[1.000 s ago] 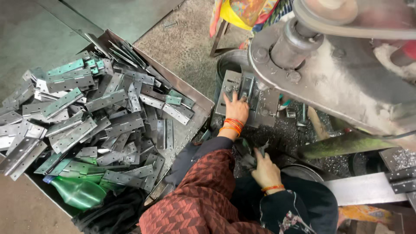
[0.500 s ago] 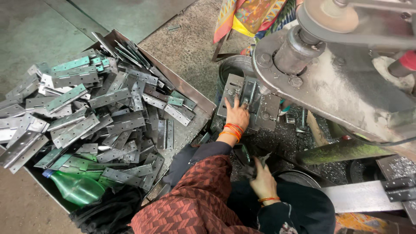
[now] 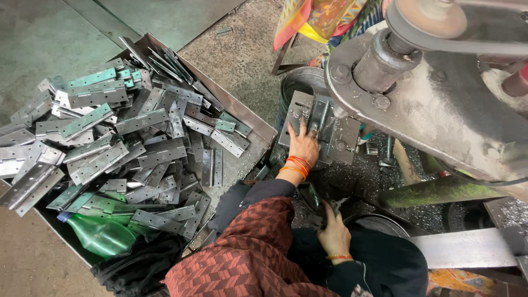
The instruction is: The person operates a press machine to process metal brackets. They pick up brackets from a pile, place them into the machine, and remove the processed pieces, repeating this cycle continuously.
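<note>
The right hand (image 3: 334, 237) is resting nearest, fingers curled around a small dark metal part (image 3: 313, 197) that is too obscured to identify. Farther away, the left hand (image 3: 303, 145) is lying open, palm down, pressing a steel hinge (image 3: 319, 118) onto the press plate (image 3: 345, 140). Far left, a tray (image 3: 242, 113) is holding piled hinges (image 3: 110, 143), with a green bottle (image 3: 102, 235) at its near edge.

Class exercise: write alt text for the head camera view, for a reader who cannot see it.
Seen from above, a person's left hand presses a metal hinge flat on the bed of a grey press machine, while the right hand rests low near the lap on dark metal parts. To the left, a tray is heaped with hinges, with a green plastic bottle at its near edge.
</note>
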